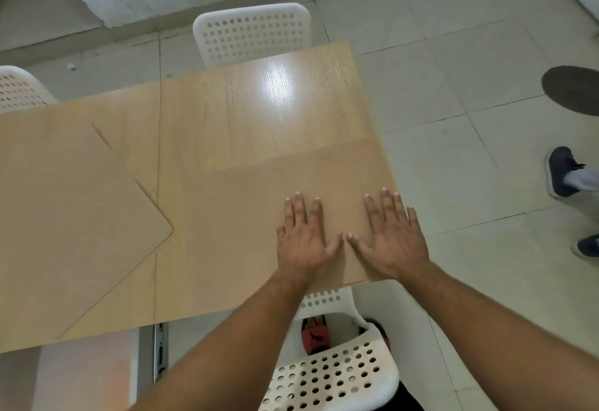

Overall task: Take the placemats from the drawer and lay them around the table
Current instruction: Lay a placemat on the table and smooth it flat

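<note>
Left hand (304, 239) and right hand (393, 239) flat, fingers straight, spread, pressing mat (256, 213) at table (259, 112) 4 o'clock; second mat (64, 216) at 9.

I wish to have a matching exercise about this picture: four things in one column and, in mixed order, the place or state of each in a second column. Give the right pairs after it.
Things
1. left placemat
2. right placemat
3. far chair
4. round dark mat

Places or states
A. on the floor tiles, apart from the table
B. pressed flat by the left hand and the right hand
C. lies turned at an angle, untouched
D. behind the table's far edge

Pairs: 1-C, 2-B, 3-D, 4-A
</note>
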A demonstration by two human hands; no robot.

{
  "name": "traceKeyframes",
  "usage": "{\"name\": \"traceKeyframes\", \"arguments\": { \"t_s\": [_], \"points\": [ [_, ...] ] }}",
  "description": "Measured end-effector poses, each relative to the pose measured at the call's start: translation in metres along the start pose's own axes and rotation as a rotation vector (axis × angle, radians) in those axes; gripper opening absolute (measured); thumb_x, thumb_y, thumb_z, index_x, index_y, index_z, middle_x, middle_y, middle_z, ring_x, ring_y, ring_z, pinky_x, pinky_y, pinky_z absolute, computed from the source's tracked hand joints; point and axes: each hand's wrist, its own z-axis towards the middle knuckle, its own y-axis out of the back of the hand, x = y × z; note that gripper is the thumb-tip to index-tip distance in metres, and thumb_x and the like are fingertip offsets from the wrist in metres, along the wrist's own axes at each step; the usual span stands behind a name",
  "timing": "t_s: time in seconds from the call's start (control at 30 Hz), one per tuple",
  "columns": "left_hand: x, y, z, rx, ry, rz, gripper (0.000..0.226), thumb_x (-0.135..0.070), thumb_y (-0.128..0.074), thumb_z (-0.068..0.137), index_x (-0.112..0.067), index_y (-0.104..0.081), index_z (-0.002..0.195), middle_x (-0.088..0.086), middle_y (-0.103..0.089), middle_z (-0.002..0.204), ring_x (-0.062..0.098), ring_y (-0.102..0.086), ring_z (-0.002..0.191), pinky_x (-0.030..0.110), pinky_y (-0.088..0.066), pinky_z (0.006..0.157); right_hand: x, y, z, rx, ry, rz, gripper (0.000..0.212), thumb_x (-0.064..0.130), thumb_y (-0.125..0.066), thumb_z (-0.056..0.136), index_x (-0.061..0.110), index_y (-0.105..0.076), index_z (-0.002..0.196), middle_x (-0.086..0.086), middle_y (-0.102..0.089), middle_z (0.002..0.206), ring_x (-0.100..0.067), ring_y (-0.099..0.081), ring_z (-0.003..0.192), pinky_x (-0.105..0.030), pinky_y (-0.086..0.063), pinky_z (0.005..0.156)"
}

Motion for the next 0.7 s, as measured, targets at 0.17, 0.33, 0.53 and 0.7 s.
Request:
{"name": "traceKeyframes", "arguments": {
  "t_s": [0.17,0.33,0.53,0.7],
  "points": [
    [-0.013,-0.003,0.009,0.034,-0.033,0.020,0.085,-0.067,-0.034,0.090,-0.028,0.002,0.156,0.006,0.020,0.164,0.026,0.018,0.150,0.056,-0.012,0.118,-0.003,0.002,-0.003,0.004,0.005,0.002,0.092,0.079,0.000,0.084,0.025,0.019,0.157,-0.009,0.022,0.165,-0.025,0.018,0.152,-0.049,0.004,0.123],
    [-0.016,-0.005,0.011,0.002,-0.022,0.006,0.082,-0.066,-0.033,0.090,-0.028,-0.003,0.157,0.006,0.016,0.165,0.026,0.015,0.151,0.056,-0.012,0.117,-0.005,0.006,0.000,-0.070,0.009,0.060,0.091,0.078,-0.005,0.086,0.025,0.010,0.159,-0.009,0.015,0.167,-0.024,0.014,0.153,-0.047,0.003,0.124],
    [-0.023,0.000,0.039,-0.129,-0.035,-0.046,0.066,-0.044,-0.038,0.094,-0.027,-0.017,0.155,0.005,0.000,0.166,0.025,0.002,0.152,0.056,-0.017,0.116,0.005,0.032,0.062,-0.189,0.052,0.118,0.073,0.059,-0.018,0.100,0.023,0.003,0.160,-0.009,0.010,0.168,-0.022,0.010,0.154,-0.043,0.003,0.124],
    [-0.017,-0.009,0.057,-0.134,-0.048,-0.004,0.064,-0.043,-0.028,0.098,-0.026,-0.012,0.157,0.003,0.001,0.166,0.023,0.002,0.153,0.055,-0.014,0.117,0.019,0.027,0.116,-0.152,0.159,0.048,0.069,0.052,-0.014,0.102,0.020,0.001,0.161,-0.010,0.005,0.168,-0.024,0.007,0.154,-0.043,0.003,0.124]
  ]
}}
